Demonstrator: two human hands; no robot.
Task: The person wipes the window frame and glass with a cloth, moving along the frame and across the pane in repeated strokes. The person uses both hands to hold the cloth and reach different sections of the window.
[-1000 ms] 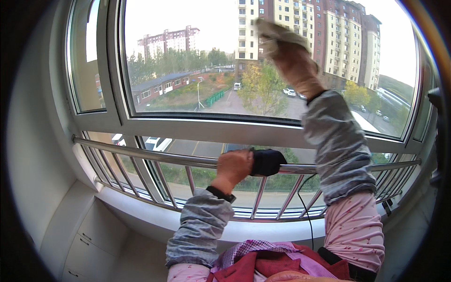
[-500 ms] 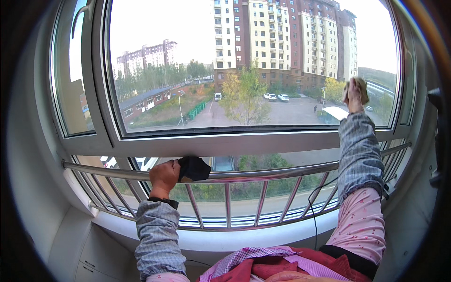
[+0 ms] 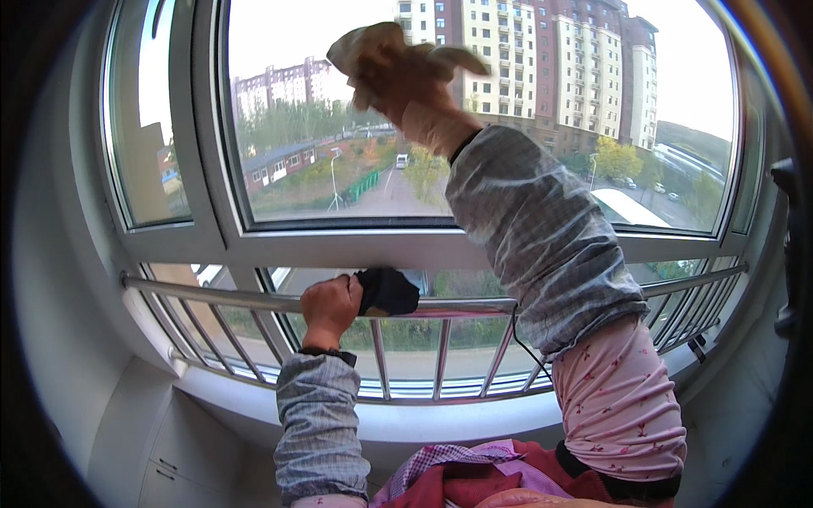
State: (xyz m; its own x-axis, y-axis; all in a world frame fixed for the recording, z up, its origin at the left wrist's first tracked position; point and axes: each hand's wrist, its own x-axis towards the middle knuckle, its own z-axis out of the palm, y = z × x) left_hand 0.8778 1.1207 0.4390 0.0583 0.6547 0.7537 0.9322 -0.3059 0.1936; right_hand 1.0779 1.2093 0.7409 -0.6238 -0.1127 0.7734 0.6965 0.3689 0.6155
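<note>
My right hand is raised over the left half of the big window pane, smeared somewhat by motion. A crumpled beige cloth is in its grip, at or against the glass; exact contact is hard to make out. Lower down, my left hand is closed at the metal guard rail. Out of that fist, on its right side, sticks a black cloth-like piece lying over the rail. Both forearms wear grey checked sleeve covers.
Thin upright bars run below the rail, with a white sill behind their foot. A black cable hangs near my right arm. Left is a narrower window; a white cabinet stands lower left. Buildings and trees show outside.
My right hand, with the beige cloth, has swept from the pane's right edge up and across to its left part. My left hand stays at the rail; the whole view has shifted slightly.
</note>
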